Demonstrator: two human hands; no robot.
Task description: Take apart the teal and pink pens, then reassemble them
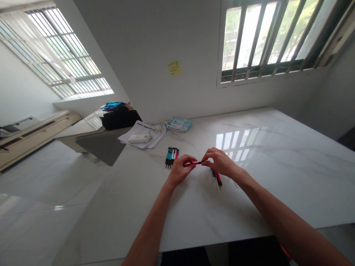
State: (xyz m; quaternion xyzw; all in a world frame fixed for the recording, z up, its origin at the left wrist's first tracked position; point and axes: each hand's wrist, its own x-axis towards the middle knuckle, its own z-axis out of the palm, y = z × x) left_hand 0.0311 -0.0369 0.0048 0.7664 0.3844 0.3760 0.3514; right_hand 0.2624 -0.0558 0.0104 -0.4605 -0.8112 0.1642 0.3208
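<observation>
Between my two hands is a red pen point(196, 163) with a black section, held level just above the table. My left hand point(180, 170) is closed around its red end. The fingertips of my right hand point(219, 161) pinch the dark end; the small part there is partly hidden by the fingers. Under my right hand lie red and black pen parts point(218, 178) and a thin white refill point(217, 185). A row of several pens point(171, 157), with blue, white and red barrels and black grips, lies just left of my left hand.
White marbled table point(210, 218) fills the foreground. Papers point(151, 143) with a white device point(139, 138) lie at the back left, beside a blue wipes packet point(178, 125). A grey panel point(102, 146) and a black bag point(120, 118) are further left. A yellow note point(174, 69) is on the wall.
</observation>
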